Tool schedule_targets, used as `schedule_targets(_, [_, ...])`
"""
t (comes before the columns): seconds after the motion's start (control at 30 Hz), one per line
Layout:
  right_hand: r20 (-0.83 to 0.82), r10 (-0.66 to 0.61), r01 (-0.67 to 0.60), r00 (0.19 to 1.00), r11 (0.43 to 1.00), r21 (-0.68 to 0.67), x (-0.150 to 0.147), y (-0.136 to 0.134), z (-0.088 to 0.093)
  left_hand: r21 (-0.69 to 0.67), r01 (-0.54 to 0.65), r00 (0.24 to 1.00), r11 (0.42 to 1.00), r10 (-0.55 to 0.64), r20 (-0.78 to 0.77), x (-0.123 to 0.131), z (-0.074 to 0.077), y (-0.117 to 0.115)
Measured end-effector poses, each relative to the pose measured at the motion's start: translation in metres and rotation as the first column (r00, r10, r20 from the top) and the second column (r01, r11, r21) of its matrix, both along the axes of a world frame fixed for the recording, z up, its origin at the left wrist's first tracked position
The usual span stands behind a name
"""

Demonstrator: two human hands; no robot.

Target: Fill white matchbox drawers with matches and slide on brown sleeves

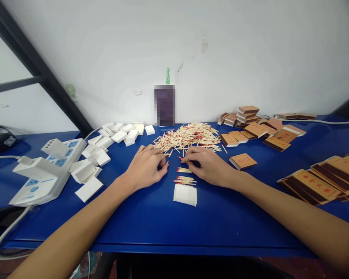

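Observation:
My left hand [147,166] rests at the near left edge of a heap of red-tipped matchsticks [192,136], its fingers curled in toward the thumb. What lies between those fingers is too small to make out. Facing it, my right hand [207,164] is closed in a pinch, with red match heads poking out at the fingertips. Just below the right fingers lie two small rows of matches [185,179], heads to the left. Nearest me is a white inner matchbox tray [185,194], lying flat.
White trays [94,157] are scattered at left beside a power strip [56,170] with plugs and cables. Orange-brown matchbox sleeves [314,184] lie at right, some stacked behind [247,115]. A blurred dark rectangle [164,106] stands against the wall.

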State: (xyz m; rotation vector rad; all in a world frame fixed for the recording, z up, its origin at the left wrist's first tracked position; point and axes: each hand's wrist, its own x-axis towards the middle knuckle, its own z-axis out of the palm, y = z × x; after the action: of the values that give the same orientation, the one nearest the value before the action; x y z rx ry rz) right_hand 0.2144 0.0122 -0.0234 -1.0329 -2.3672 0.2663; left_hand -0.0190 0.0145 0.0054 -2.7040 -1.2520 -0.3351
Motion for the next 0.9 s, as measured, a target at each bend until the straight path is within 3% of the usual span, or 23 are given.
schedule_targets(0.17, [-0.035,-0.018,0.019,0.999,1.000,0.015,-0.001,0.001,0.000,-0.074,-0.018,0.998,0.997,0.022,0.061,0.000,-0.002,0.001])
schedule_targets(0.37, [-0.062,-0.054,0.052,0.997,0.998,-0.023,0.000,0.000,0.003,-0.092,0.173,0.982,0.981,-0.165,0.093,-0.010,0.003,0.006])
schedule_targets(0.47, [-0.068,-0.060,0.059,0.996,0.998,-0.029,0.000,0.000,0.004,-0.080,0.210,0.976,0.974,-0.205,0.071,-0.014,0.004,0.008])
schedule_targets(0.9, [-0.099,-0.055,0.052,0.994,0.998,-0.033,-0.001,0.001,0.003,-0.166,0.131,0.987,0.977,-0.113,0.116,-0.004,-0.002,0.008])
